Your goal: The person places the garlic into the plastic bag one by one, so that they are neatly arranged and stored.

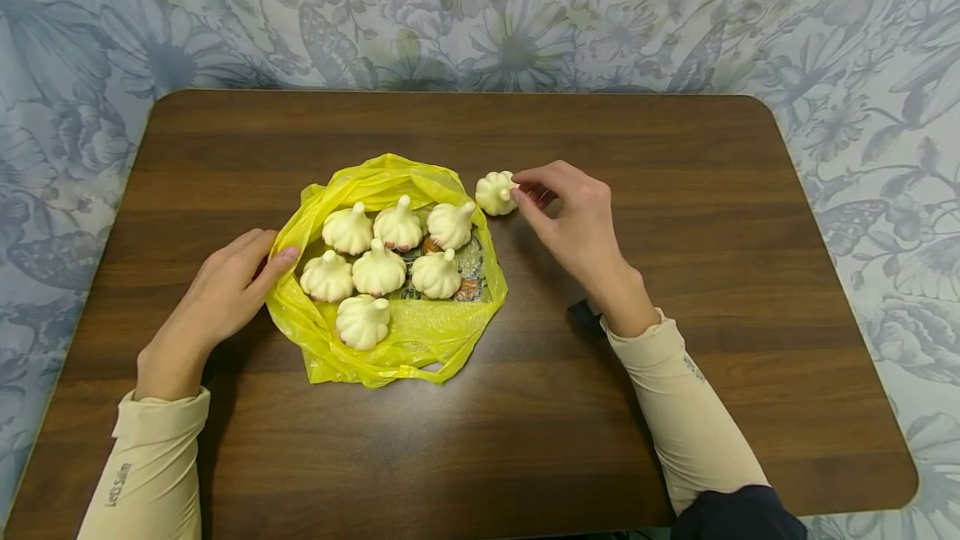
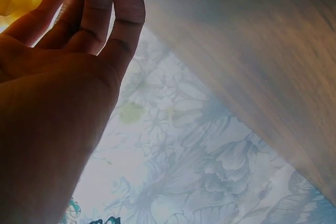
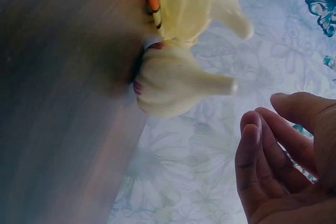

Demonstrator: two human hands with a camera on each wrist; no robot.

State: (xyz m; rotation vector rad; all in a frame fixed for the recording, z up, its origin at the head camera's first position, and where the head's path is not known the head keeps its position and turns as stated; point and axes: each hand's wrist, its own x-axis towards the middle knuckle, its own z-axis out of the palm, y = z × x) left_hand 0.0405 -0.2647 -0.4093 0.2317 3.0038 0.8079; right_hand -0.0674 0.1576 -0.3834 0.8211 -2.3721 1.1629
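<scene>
A yellow plastic bag (image 1: 420, 332) lies spread on the table with its mouth wide. Several pale garlic bulbs (image 1: 378, 268) stand inside it, stems mostly up. With its thumb over the rim, my left hand (image 1: 217, 294) pinches the bag's left edge; in the left wrist view its other fingers (image 2: 128, 6) are loosely bent. One more garlic bulb (image 1: 493, 193) stands on the table just outside the bag's upper right edge. My right hand (image 1: 573, 215) is beside that bulb, and the right wrist view shows its fingertips (image 3: 252, 132) apart from the bulb's stem (image 3: 218, 84).
Under the bulbs in the bag lies a patterned, multicoloured surface (image 1: 470, 261). The brown wooden table (image 1: 675, 157) has rounded corners and meets floral wallpaper (image 1: 517, 32) at the back. A small black object (image 1: 585, 317) sits under my right wrist.
</scene>
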